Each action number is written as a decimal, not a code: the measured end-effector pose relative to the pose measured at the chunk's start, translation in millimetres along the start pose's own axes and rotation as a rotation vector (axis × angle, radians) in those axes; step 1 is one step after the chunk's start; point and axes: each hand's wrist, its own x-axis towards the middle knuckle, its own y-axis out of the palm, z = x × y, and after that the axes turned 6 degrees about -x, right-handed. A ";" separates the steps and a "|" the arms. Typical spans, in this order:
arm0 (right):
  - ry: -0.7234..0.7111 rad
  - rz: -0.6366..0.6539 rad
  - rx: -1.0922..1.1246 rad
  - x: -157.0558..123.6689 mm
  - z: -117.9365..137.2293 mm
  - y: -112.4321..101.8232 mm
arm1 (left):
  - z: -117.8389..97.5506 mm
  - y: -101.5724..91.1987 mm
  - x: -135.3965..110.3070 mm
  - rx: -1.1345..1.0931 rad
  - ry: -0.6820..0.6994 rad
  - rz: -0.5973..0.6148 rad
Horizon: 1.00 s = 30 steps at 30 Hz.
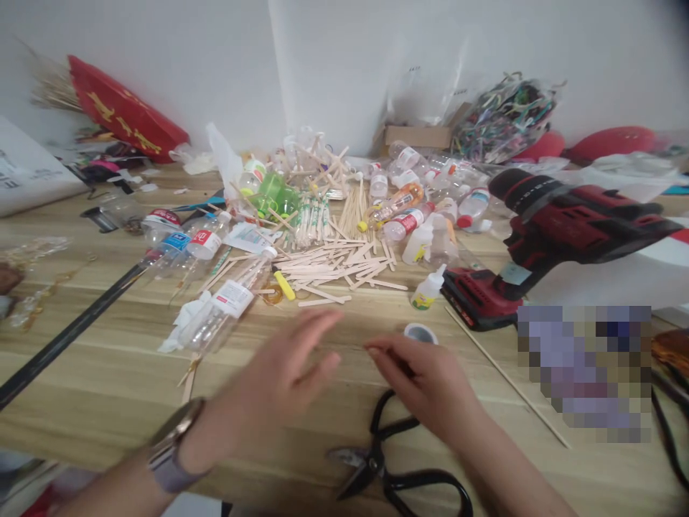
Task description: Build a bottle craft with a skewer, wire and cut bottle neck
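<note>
Here, the left hand [280, 377] floats over the wooden worktop [108, 373] with its fingers spread wide open, holding nothing. The right hand [430, 384] has its fingers pinched shut. If something thin is between them, it is too blurry to tell. A small white cap [420, 333] sits just behind that hand, and black scissors [401, 470] lie under the wrist. Slow, soft moves look best, with the wrist kept off the blades.
</note>
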 end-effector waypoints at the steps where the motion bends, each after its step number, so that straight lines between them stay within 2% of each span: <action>1: -0.052 0.027 0.012 -0.9 2.1 1.9 | -9.0 9.6 1.9 -0.115 -0.011 0.107; 3: -0.108 0.071 0.010 -1.8 1.4 0.6 | -17.0 21.9 5.7 -0.271 -0.101 0.189; 5: -0.098 0.082 -0.040 -1.8 -6.3 -7.4 | -13.9 22.8 8.3 -0.324 -0.174 0.188; 7: -0.062 0.057 -0.103 -1.4 -18.9 -20.1 | -4.2 14.4 8.6 -0.265 -0.234 0.125; 10: 0.019 -0.049 -0.169 -1.3 -38.7 -39.0 | 15.8 -3.8 4.3 -0.142 -0.313 -0.028; 13: 0.077 -0.128 -0.196 -1.3 -48.7 -47.3 | 38.1 -14.8 -3.1 0.062 -0.361 -0.115; 16: 0.058 -0.132 -0.182 -0.3 -46.4 -43.4 | 56.4 -15.3 -8.4 0.261 -0.329 -0.173; 18: 0.020 -0.103 -0.161 0.8 -40.7 -36.8 | 61.2 -11.6 -8.6 0.389 -0.244 -0.175; 20: -0.028 -0.074 -0.147 1.8 -34.2 -29.0 | 57.1 -5.4 -6.6 0.427 -0.114 -0.203; 22: -0.070 -0.042 -0.148 2.4 -28.0 -21.4 | 44.4 3.3 -3.4 0.319 -0.021 -0.254; 24: -0.112 -0.009 -0.156 2.5 -22.9 -14.9 | 27.0 14.3 0.1 0.069 -0.002 -0.217; 27: -0.175 0.019 -0.175 1.2 -18.1 -8.9 | 4.8 33.6 6.3 -0.433 -0.189 0.002; 30: -0.188 0.051 -0.178 -0.8 -17.2 -7.3 | -2.1 49.4 12.7 -0.839 -0.295 0.151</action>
